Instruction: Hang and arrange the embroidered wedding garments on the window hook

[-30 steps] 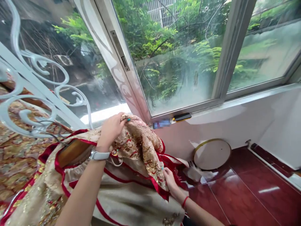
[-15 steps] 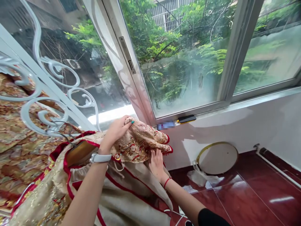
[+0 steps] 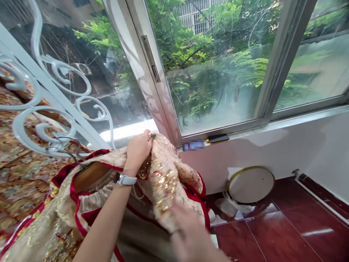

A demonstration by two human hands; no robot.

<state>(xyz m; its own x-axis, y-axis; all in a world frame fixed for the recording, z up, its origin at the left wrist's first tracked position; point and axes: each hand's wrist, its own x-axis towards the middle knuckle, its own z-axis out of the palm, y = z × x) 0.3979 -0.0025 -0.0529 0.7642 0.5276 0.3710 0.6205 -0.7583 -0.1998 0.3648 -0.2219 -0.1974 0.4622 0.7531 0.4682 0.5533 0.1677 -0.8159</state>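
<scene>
Left hand [image 3: 139, 150] pinches embroidered garment [image 3: 166, 178] by window frame [image 3: 161, 105]
Right hand [image 3: 188, 225] blurred, grip unclear; tiled floor [image 3: 294, 225] spreads beyond the red edging [image 3: 206, 214].

Garment [image 3: 165, 174] on hanger [image 3: 89, 177], before window [image 3: 215, 94]; scrollwork [image 3: 50, 95] left; round panel [image 3: 251, 184] right, on floor [image 3: 275, 233].

A pale window ledge [image 3: 245, 132] at three o'clock carries a flat black slab [image 3: 219, 139] with a yellow edge and, nearer the centre, a blurred blue item [image 3: 194, 145]. Glossy red floor tiles [image 3: 267, 233] at four o'clock bear a round gold-rimmed panel [image 3: 252, 185], tilted against the wall [image 3: 283, 154], and, towards five o'clock, crumpled translucent plastic [image 3: 229, 206].
</scene>
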